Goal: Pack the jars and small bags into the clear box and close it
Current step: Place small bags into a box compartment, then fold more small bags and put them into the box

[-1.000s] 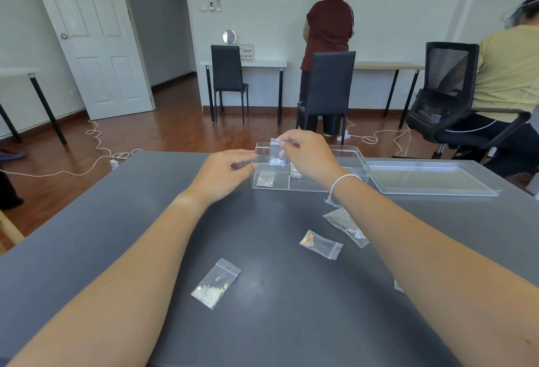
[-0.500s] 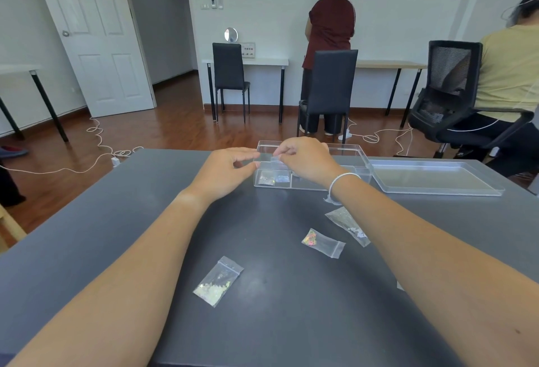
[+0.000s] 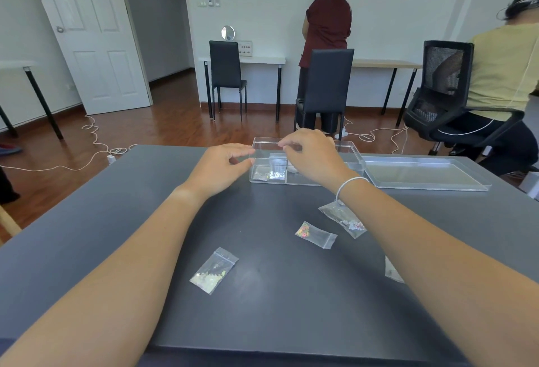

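Dark grey tabletop (image 3: 145, 235) fills most of my view, and on its far side sits the clear box (image 3: 306, 180), open, with its lid (image 3: 425, 172) lying flat just to the right of it and touching it or nearly so. I judge the packing as partly done: two small bags show in the box's left compartments, a dull one (image 3: 260, 175) and a shiny one (image 3: 277, 175) beside it, and one more bag (image 3: 277, 161) seems to stand upright above them, though the clear wall makes that hard to read. Still out on the tabletop are the pale glitter bag (image 3: 213, 270) nearest me, the pink-speckled bag (image 3: 316, 234) in the middle, and a third bag (image 3: 342, 219) partly under my right forearm; a fourth (image 3: 392, 272) peeks out lower down, mostly hidden by that arm. The lid has yet to go on. My right hand (image 3: 313, 156) hovers over the box with thumb and forefinger pinched at its far rim; whether that grip holds anything, I cannot tell. My left hand (image 3: 223, 167) rests at the box's left wall, fingers loosely curled, seemingly steadying it and holding nothing. A whitish shape (image 3: 293, 169) under my right hand may be a jar, but it is too covered to say.
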`<state>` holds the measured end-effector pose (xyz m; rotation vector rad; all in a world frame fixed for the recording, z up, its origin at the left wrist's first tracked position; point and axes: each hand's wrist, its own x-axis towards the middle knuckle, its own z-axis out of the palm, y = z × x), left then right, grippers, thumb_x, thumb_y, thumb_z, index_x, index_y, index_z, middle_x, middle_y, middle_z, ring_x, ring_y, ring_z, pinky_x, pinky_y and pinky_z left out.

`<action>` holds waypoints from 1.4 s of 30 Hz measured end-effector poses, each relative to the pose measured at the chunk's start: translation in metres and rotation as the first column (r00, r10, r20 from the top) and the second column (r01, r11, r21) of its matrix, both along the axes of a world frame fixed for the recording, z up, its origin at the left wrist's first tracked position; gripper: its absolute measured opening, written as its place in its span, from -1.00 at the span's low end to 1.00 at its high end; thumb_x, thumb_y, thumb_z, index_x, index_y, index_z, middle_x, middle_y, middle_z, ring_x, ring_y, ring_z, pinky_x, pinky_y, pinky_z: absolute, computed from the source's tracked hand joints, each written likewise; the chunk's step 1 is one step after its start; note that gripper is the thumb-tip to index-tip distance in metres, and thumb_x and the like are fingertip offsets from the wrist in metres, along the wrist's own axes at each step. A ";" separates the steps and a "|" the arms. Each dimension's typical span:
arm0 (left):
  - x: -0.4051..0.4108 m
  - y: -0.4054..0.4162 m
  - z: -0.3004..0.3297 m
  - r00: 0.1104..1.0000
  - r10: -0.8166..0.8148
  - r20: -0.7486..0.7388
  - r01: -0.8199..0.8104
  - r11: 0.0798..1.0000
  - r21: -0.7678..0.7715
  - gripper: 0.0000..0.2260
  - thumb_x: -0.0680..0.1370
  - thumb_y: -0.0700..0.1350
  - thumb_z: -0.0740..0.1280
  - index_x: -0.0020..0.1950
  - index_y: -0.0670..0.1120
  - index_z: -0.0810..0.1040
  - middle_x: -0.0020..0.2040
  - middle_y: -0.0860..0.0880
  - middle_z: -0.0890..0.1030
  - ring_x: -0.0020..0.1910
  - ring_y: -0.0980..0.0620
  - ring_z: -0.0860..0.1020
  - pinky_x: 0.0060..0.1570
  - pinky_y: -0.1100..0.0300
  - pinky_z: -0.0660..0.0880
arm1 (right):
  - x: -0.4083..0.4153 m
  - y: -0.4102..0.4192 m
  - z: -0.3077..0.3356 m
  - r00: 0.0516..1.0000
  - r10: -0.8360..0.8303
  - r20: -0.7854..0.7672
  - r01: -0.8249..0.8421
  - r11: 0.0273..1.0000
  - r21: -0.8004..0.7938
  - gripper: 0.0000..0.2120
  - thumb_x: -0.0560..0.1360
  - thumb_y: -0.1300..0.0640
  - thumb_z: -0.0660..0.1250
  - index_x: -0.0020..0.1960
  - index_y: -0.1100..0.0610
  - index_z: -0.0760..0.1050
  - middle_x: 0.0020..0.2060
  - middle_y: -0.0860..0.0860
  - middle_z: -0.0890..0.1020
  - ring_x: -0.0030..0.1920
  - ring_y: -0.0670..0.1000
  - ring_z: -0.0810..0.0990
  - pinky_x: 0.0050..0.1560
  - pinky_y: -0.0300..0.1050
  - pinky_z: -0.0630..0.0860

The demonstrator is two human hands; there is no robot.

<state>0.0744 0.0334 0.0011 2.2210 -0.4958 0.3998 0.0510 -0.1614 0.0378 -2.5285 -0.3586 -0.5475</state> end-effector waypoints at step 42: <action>-0.141 0.037 0.020 0.883 -0.094 -0.459 0.247 0.926 0.285 -0.88 0.41 -0.05 0.44 -0.10 0.15 0.63 0.06 0.00 0.54 0.02 -0.05 0.45 0.11 0.14 0.37 | -0.129 -0.057 -0.040 0.959 0.204 -0.198 -0.209 0.978 -0.008 -0.81 0.41 0.09 0.35 -0.21 -0.23 0.47 -0.07 -0.12 0.57 0.03 -0.04 0.39 0.15 -0.13 0.23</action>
